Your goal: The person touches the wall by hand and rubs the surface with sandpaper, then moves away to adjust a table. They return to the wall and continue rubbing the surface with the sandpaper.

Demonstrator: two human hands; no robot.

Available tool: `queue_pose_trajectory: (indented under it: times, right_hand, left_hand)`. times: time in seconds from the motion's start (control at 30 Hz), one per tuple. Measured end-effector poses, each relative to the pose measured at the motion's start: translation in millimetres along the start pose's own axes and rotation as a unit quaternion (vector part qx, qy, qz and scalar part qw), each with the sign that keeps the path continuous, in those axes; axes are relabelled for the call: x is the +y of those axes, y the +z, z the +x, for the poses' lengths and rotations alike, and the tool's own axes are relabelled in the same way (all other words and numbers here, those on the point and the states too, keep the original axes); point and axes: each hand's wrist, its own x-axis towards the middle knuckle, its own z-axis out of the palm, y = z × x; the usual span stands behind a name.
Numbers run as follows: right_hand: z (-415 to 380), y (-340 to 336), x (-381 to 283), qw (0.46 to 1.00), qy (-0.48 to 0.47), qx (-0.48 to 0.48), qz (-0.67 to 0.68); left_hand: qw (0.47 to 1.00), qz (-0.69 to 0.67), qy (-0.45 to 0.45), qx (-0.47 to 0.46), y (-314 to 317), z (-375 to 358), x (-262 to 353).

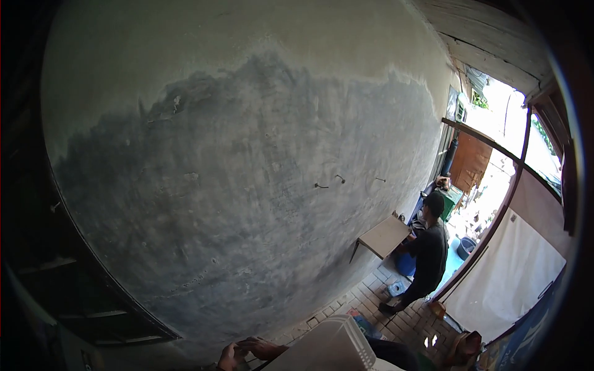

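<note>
At the bottom edge my left hand (230,357) and my right hand (264,347) meet, fingers curled in against each other. What they hold, if anything, is hidden between the fingers. Right beside them rises a pale plastic panel (328,344) with a perforated rim, overlapping the right wrist. Dark cloth (396,353) shows past the panel. The lower parts of both hands are cut off by the frame.
A person in dark clothes (428,250) stands by a wall-mounted shelf (385,236). Metal hooks (320,186) stick out of the grey wall (247,154). A blue container (405,264) and a clear plastic item (396,289) stand on the brick floor (365,297). A white sheet (507,278) hangs at right.
</note>
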Motion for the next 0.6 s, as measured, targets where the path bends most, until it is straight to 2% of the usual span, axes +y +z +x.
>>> queue_pose_trajectory:
  times: [0.07, 0.1, 0.17, 0.2, 0.23, 0.27, 0.6]
  right_hand:
    - [6, -2, -63, 0.991, 0.074, -0.051, 0.095]
    - [8, -5, -66, 0.991, 0.074, -0.047, 0.096]
    - [14, -18, -52, 0.995, 0.011, -0.096, -0.013]
    - [63, 20, -76, 0.995, 0.008, -0.097, -0.011]
    - [60, 4, -134, 0.967, -0.022, -0.142, -0.212]
    - [27, -16, -197, 0.895, -0.052, -0.180, -0.404]
    - [39, -31, -163, 0.894, -0.142, -0.154, -0.397]
  left_hand:
    - [1.000, 0.004, 0.001, -0.012, 7, 0, 15]
    - [1.000, 0.005, -0.002, -0.017, 9, -4, 17]
    - [1.000, 0.008, -0.006, -0.025, 9, -12, 22]
    - [1.000, 0.009, -0.007, -0.026, 7, -15, 25]
    - [1.000, 0.008, -0.006, -0.026, 4, -11, 28]
    - [1.000, 0.007, -0.004, -0.024, -1, -5, 28]
    - [1.000, -0.012, -0.007, -0.022, -33, -11, 43]
